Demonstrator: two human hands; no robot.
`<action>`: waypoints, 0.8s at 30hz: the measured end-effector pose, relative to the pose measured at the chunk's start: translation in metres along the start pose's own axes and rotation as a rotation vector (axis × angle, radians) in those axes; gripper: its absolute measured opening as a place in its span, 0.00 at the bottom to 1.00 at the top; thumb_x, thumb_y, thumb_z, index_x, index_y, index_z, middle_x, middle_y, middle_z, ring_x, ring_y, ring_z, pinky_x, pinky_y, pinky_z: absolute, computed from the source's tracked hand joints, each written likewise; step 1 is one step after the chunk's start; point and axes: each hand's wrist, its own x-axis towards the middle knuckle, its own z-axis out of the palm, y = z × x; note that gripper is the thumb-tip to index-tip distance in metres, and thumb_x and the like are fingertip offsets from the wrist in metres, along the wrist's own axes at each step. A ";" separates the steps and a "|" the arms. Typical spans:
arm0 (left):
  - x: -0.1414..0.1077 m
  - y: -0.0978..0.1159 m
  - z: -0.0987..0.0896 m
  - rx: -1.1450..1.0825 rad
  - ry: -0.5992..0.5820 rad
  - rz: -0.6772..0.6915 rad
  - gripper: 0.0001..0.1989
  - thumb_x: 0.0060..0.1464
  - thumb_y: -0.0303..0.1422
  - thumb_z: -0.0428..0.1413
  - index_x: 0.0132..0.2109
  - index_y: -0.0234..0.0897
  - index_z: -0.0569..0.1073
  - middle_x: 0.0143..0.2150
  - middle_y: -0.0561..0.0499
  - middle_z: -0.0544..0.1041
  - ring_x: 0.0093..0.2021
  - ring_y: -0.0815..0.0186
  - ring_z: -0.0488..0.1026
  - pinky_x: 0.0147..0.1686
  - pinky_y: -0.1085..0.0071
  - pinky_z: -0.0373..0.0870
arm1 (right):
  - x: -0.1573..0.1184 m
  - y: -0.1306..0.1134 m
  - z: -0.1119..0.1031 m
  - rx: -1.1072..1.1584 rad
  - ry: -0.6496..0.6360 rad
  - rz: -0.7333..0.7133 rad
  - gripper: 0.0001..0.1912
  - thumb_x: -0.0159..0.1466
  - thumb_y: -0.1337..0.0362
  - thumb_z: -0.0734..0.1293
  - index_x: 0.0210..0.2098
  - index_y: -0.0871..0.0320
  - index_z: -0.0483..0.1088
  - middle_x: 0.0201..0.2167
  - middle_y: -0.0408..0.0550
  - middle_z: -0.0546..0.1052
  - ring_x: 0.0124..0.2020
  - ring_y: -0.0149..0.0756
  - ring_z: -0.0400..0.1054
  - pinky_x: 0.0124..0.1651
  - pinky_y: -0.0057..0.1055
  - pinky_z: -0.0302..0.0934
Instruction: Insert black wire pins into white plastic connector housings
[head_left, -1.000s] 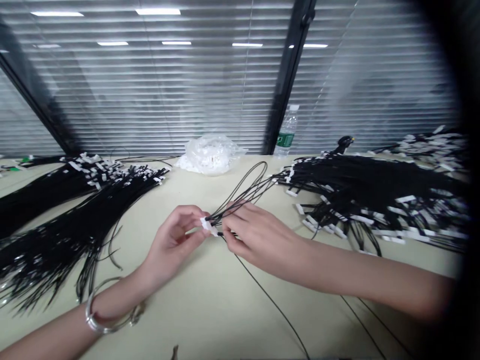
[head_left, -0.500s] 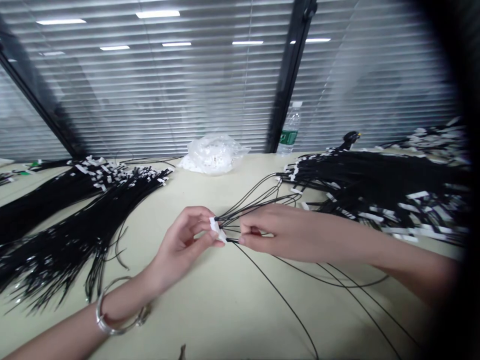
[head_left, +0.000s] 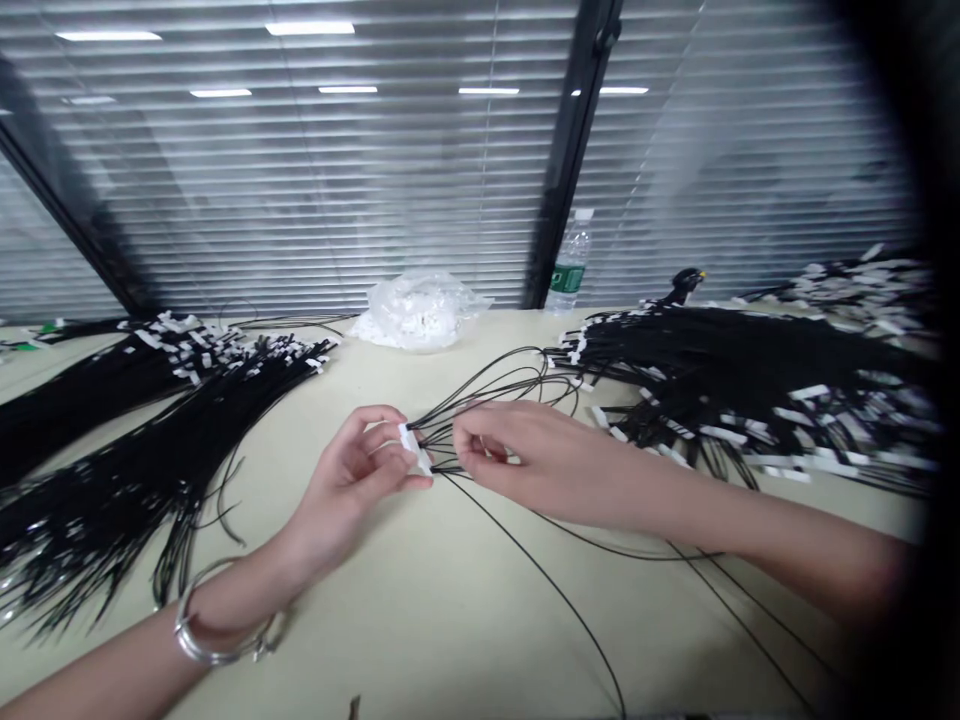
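Between the thumb and fingers of my left hand [head_left: 367,460] is a white connector housing [head_left: 415,449], held tilted above the table. Several thin black wires [head_left: 491,385] run from its right side, looping back toward the right; one long wire [head_left: 551,565] trails down to the front edge. My right hand [head_left: 517,445] is just right of the connector, its thumb and index finger pinched together among the wires near where they enter. The fingertips partly hide whatever wire lies between them.
Bundles of black wires with white ends [head_left: 202,430] lie at left. A larger pile of wires with white connectors [head_left: 735,370] spreads at right. Near the window blinds stand a clear plastic bag of white parts [head_left: 424,310] and a water bottle [head_left: 570,265].
The view has shifted slightly, so both hands and the connector sit a little further left. My right hand's pinch has moved up along the connector, off the lowest wire.
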 end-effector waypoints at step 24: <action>0.011 -0.005 -0.020 -0.267 0.268 -0.123 0.15 0.50 0.25 0.58 0.45 0.40 0.67 0.33 0.54 0.74 0.38 0.71 0.73 0.52 0.62 0.68 | -0.014 -0.015 -0.050 1.060 0.022 -0.030 0.11 0.63 0.68 0.58 0.36 0.60 0.72 0.27 0.44 0.70 0.31 0.23 0.64 0.33 0.21 0.58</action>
